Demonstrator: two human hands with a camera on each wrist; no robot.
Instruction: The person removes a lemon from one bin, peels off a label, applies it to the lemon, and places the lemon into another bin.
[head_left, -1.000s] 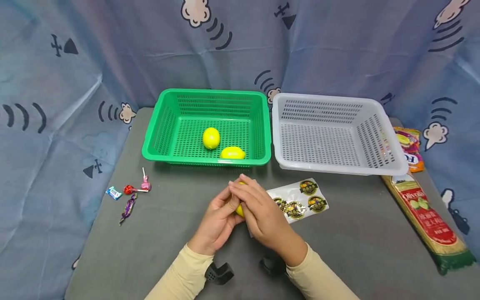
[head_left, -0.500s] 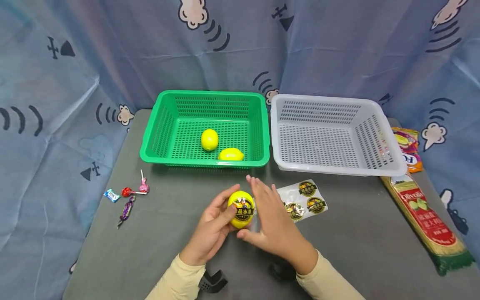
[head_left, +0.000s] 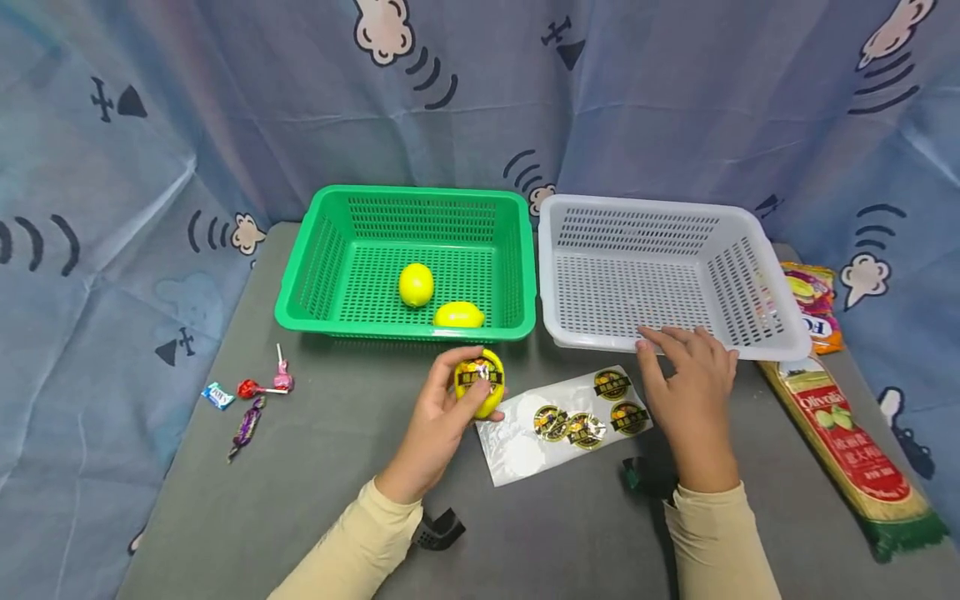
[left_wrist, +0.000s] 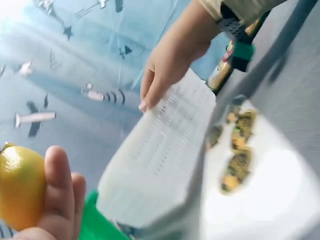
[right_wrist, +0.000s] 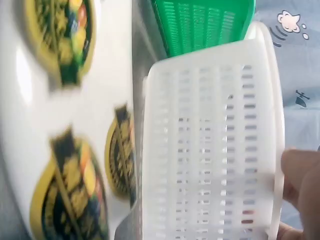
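Two lemons (head_left: 416, 285) in green basket (head_left: 360, 328)

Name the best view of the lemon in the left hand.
Head: the lemon is wholly in frame, sticker facing the camera, though the left hand covers part. Left wrist: cut off at the left edge, no sticker visible. Right wrist: not in view.

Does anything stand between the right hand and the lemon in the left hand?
Nothing visible does: between the right hand and the lemon, only the sticker sheet lies on the table. The left hand partly covers the lemon.
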